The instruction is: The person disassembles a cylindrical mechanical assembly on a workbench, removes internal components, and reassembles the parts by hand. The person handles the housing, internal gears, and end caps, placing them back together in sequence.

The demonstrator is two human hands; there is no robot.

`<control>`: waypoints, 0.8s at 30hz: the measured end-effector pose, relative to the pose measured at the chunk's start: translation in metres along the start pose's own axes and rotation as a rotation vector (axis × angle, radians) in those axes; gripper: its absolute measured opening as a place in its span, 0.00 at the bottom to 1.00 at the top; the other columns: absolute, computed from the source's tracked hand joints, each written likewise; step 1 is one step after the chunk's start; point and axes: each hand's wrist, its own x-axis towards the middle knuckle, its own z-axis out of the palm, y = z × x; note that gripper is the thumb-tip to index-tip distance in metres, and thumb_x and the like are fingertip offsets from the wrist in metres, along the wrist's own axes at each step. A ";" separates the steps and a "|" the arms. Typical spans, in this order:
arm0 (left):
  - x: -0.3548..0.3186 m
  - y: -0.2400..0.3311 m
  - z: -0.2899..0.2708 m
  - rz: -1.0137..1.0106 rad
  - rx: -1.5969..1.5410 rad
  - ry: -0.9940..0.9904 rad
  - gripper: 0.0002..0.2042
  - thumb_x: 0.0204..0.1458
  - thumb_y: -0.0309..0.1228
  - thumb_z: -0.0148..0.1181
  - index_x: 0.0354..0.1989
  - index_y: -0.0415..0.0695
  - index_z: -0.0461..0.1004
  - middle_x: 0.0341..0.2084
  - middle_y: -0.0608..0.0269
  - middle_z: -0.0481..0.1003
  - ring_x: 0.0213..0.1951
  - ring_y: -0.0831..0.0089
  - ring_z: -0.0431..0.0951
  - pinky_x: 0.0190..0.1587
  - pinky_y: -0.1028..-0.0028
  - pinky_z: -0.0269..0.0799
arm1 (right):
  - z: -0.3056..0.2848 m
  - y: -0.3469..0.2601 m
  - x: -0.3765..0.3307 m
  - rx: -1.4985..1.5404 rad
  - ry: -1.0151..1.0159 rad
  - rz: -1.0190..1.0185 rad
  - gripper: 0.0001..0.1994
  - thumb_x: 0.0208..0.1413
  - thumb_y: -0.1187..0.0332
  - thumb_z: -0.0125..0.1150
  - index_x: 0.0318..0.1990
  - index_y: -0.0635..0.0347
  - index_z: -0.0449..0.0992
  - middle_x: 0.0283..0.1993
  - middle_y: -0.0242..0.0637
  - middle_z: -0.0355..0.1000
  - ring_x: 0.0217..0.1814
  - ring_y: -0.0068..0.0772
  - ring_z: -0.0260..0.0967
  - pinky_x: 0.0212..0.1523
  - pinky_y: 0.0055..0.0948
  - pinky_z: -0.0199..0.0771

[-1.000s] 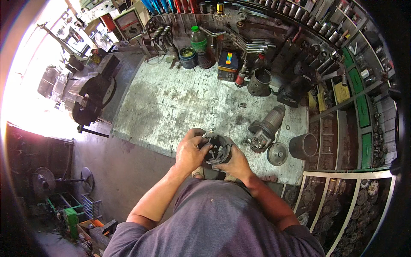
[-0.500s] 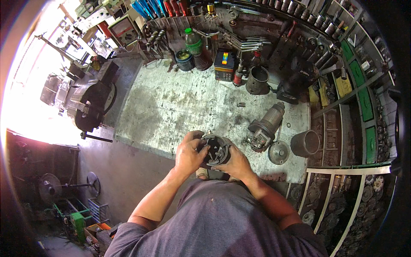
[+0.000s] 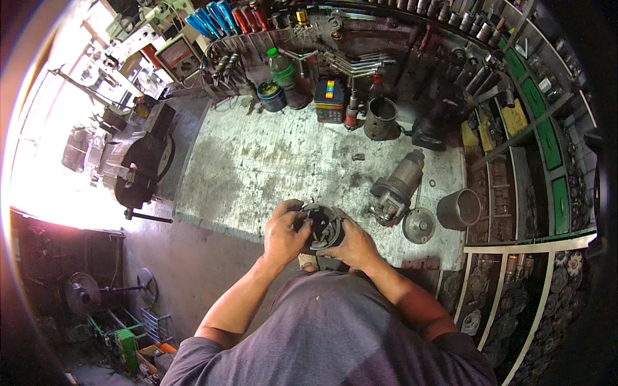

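A person in a grey shirt stands at the near edge of a worn grey counter (image 3: 270, 167), both hands wrapped around a round, dark metal housing (image 3: 322, 226) held just above that edge. The left hand (image 3: 283, 235) grips its left side, fingers (image 3: 297, 212) curled over the rim and pressed onto the part. The right hand (image 3: 354, 244) cups the right and lower side, its fingers closed against the casing rather than spread. The housing's open face tilts up toward the person, showing dark inner segments; it is squat and drum-shaped, and its axis seems to run up and slightly away, though the hands hide its full depth. Just right of the hands a grey starter motor (image 3: 396, 186) lies on the counter, its long body pointing up and to the right. Beside it rest a round metal end cap (image 3: 419, 226) and a short grey metal cylinder (image 3: 458, 208). A green-capped bottle (image 3: 282, 72) stands at the counter's far side
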 end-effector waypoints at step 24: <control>-0.001 -0.019 0.000 -0.214 -0.181 -0.111 0.14 0.60 0.27 0.77 0.53 0.37 0.86 0.52 0.49 0.88 0.47 0.64 0.91 0.52 0.64 0.86 | 0.015 0.023 0.017 0.071 0.029 -0.155 0.65 0.33 0.48 0.95 0.79 0.65 0.62 0.73 0.56 0.73 0.77 0.57 0.71 0.77 0.47 0.72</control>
